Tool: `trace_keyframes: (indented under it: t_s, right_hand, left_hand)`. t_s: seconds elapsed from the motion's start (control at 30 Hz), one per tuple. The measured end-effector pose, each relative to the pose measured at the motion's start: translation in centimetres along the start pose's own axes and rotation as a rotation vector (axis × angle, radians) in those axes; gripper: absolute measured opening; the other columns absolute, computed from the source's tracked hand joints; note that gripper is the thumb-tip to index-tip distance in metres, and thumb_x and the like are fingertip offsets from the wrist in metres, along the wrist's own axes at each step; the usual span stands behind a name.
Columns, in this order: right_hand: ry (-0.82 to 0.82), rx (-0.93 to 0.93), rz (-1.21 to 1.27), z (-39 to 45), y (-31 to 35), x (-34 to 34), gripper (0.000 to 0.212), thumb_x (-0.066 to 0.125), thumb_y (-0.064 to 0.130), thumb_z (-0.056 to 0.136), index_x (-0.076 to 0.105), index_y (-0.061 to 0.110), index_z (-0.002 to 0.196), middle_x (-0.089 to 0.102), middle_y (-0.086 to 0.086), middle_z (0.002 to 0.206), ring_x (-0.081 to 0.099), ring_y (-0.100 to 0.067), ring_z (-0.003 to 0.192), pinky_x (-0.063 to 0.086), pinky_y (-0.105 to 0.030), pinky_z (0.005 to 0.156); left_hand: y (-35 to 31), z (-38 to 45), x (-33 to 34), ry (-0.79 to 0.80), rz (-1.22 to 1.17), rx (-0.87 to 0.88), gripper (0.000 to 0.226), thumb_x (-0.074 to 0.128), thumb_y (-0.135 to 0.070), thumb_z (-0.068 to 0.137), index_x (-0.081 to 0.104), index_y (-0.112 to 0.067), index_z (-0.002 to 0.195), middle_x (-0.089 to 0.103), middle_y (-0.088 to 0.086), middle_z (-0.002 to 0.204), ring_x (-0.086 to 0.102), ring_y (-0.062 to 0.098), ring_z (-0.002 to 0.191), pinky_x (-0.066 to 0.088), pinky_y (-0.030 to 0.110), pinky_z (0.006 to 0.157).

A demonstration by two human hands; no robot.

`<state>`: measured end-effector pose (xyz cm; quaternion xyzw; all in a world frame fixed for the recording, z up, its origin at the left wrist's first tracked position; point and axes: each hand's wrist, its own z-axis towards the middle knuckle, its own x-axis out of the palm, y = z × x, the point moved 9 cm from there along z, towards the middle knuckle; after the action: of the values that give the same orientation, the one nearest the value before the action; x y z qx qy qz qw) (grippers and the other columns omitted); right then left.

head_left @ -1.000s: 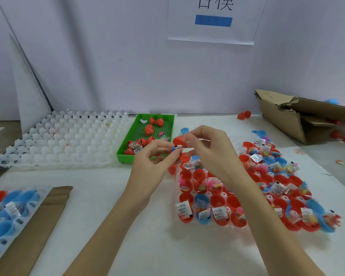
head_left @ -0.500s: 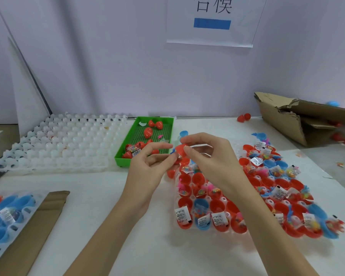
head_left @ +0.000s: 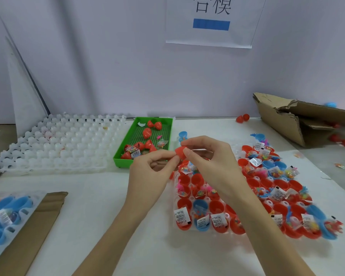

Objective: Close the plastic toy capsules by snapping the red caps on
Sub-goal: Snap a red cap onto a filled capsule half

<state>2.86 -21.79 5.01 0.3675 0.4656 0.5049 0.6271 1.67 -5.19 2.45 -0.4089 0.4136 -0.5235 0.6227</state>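
Both hands' grip pinches one red capsule [head_left: 180,152].

A big white table top [head_left: 92,206] is seen in front of a plain pale lilac wall [head_left: 100,62]. A white paper sign with black writing and a blue bar [head_left: 211,22] is stuck on the wall. Soft, even light is spread over everything. A grey strip of floor [head_left: 0,128] is seen at the left.
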Motion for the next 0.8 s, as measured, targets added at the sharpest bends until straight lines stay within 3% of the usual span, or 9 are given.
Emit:
trace_keyframes:
  t_s: [0.1,0.2,0.3,0.4,0.5,0.67,0.8]
  right_hand:
    - [0.024,-0.002,-0.009,0.0,0.1,0.3,0.015,0.074,0.014,0.093,0.075,0.025,0.102,0.076,0.015,0.095,0.071,0.001,0.090,0.056,-0.014,0.073]
    - [0.029,0.003,-0.046,-0.1,0.1,0.6,0.014,0.075,0.019,0.092,0.074,0.026,0.104,0.075,0.015,0.098,0.071,0.002,0.092,0.057,-0.013,0.076]
    - [-0.004,0.010,-0.048,-0.2,0.0,0.4,0.014,0.074,0.022,0.093,0.073,0.026,0.106,0.075,0.015,0.099,0.070,0.001,0.092,0.058,-0.016,0.078]
    - [-0.035,0.022,-0.008,-0.2,0.1,-0.3,0.014,0.074,0.021,0.093,0.074,0.023,0.107,0.076,0.012,0.100,0.072,-0.001,0.093,0.058,-0.019,0.083]
    - [-0.001,0.048,0.086,-0.3,-0.1,-0.2,0.015,0.073,0.019,0.094,0.074,0.020,0.109,0.078,0.007,0.098,0.074,-0.006,0.093,0.059,-0.021,0.086]
    - [0.066,0.063,0.188,-0.5,-0.1,0.4,0.013,0.073,0.023,0.094,0.075,0.022,0.107,0.078,0.012,0.096,0.074,-0.002,0.093,0.054,-0.009,0.074]
    - [0.073,0.052,0.212,-0.3,0.2,0.5,0.017,0.075,0.028,0.092,0.075,0.025,0.109,0.077,0.016,0.098,0.073,0.001,0.094,0.052,-0.005,0.072]
  left_hand:
    - [0.8,-0.1,-0.7,-0.062,-0.198,-0.113,0.024,0.084,-0.033,0.080,0.083,-0.022,0.101,0.081,-0.001,0.093,0.078,0.016,0.091,0.060,0.023,0.080]
    - [1.5,0.0,-1.6,-0.102,-0.274,-0.177,0.027,0.088,-0.025,0.080,0.078,-0.021,0.104,0.081,0.005,0.094,0.079,0.023,0.092,0.059,0.024,0.078]
    - [0.8,0.3,-1.3,-0.038,-0.218,-0.115,0.013,0.081,-0.021,0.088,0.081,-0.025,0.100,0.081,0.001,0.095,0.077,0.016,0.096,0.055,0.013,0.079]
    - [0.3,0.5,-0.5,0.048,-0.231,-0.083,0.022,0.074,-0.013,0.095,0.081,-0.025,0.112,0.081,-0.006,0.105,0.075,0.009,0.103,0.053,0.010,0.084]
    - [-0.4,0.4,-0.1,0.072,-0.163,-0.029,0.032,0.079,-0.011,0.089,0.077,-0.025,0.118,0.080,-0.010,0.108,0.075,0.007,0.102,0.055,0.013,0.084]
    - [-0.9,0.5,-0.7,0.011,-0.177,0.032,0.030,0.080,-0.012,0.088,0.078,-0.019,0.117,0.080,-0.007,0.106,0.076,0.009,0.100,0.056,0.015,0.085]
    - [-1.2,0.5,-0.8,0.004,-0.184,0.064,0.031,0.080,-0.010,0.088,0.077,-0.017,0.117,0.080,-0.005,0.105,0.076,0.011,0.100,0.057,0.016,0.086]
